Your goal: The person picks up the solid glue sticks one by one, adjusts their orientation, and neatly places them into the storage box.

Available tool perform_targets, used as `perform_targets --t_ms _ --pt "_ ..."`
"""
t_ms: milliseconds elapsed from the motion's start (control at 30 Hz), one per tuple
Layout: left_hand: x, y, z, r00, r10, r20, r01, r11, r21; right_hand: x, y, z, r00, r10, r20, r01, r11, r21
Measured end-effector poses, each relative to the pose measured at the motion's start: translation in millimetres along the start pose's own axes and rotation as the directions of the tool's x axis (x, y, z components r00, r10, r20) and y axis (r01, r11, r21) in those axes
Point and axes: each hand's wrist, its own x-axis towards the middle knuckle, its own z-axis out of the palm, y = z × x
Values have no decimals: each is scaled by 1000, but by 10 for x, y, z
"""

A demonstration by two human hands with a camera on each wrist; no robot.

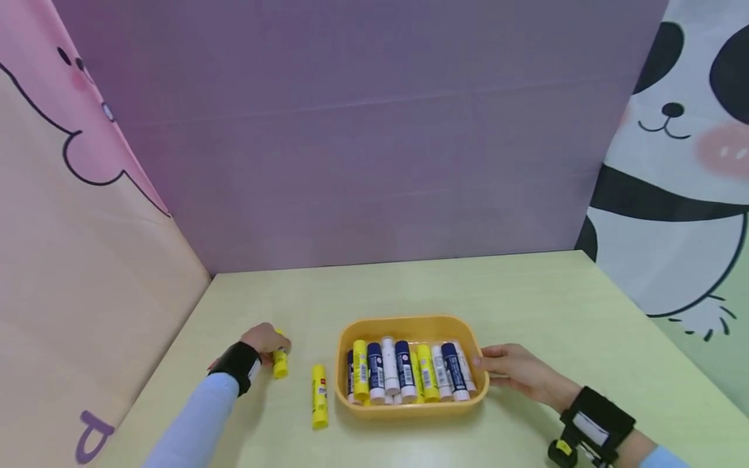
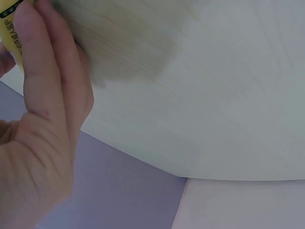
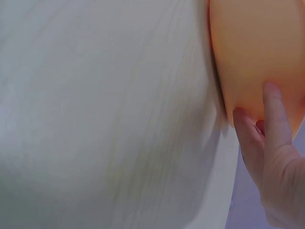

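In the head view my left hand (image 1: 266, 339) pinches a yellow glue stick (image 1: 280, 364), held roughly upright at the left of the table. The left wrist view shows only part of this glue stick (image 2: 10, 28) between the fingers. A second yellow glue stick (image 1: 319, 396) lies between that hand and an orange-yellow plastic basket (image 1: 409, 411). Inside the basket are several glue sticks in yellow, navy blue and white (image 1: 389, 364). My right hand (image 1: 521, 370) grips the basket's right rim, with fingers against its outer wall (image 3: 257, 52) in the right wrist view.
The pale wooden table (image 1: 544, 299) ends at a purple back panel (image 1: 374, 162). A cream and pink panel (image 1: 76, 260) stands at the left, a panda-print panel (image 1: 673, 247) at the right. A small device hangs from the right wrist's black band (image 1: 603, 422).
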Motion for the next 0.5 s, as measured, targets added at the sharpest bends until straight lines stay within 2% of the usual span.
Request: perform_targets --t_ms 367,500 --pt "-35 -3 31 1000 6 -17 -6 1000 3 -12 11 6 1000 8 -5 -8 1000 30" --pt "-31 -22 31 1000 18 -24 -18 1000 13 -10 -14 22 999 37 -31 -36 999 24"
